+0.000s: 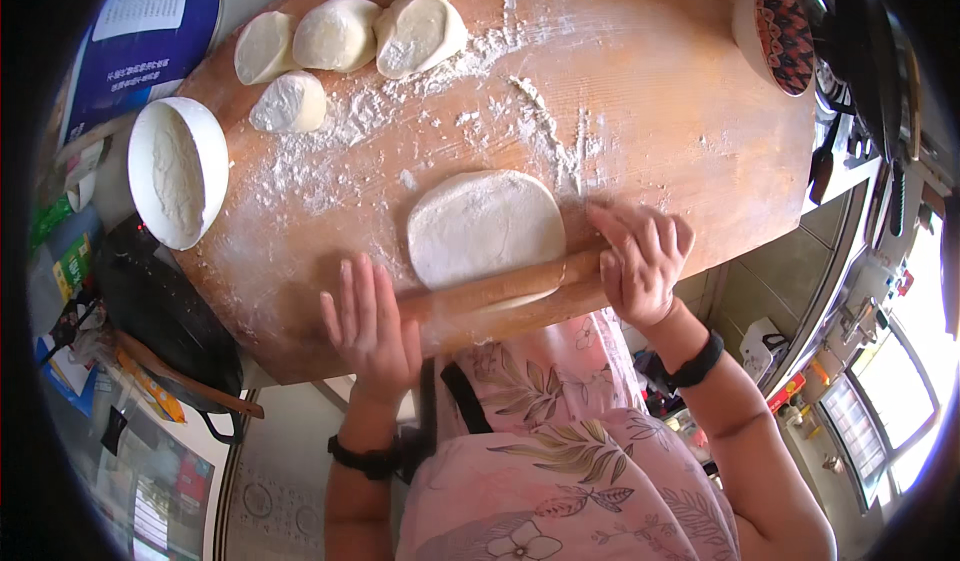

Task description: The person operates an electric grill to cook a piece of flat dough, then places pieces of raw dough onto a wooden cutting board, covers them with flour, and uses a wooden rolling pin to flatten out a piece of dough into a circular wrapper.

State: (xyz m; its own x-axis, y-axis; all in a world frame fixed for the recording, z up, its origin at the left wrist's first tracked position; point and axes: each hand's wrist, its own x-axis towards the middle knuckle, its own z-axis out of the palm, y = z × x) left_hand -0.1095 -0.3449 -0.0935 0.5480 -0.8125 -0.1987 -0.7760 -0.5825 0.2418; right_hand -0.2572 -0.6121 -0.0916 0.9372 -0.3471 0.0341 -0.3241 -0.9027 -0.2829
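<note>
A flat, rounded sheet of dough (487,223) lies on the floured wooden board (675,133). Across its near edge rests a wooden rolling pin (495,287). My left hand (373,321) is at the pin's left end, palm against it with the fingers extended. At the right end my right hand (645,257) rests on the pin with its fingers partly bent; whether they grip it is unclear. Loose flour (337,126) is scattered beyond the sheet. Several thick dough pieces, among them a floured one (289,103), sit at the far left of the board.
A white bowl of flour (178,175) stands at the board's left edge, near a black pan (165,306). At the far right corner is a bowl with a red and black pattern (784,36). Beyond the right edge are dark pans and utensils.
</note>
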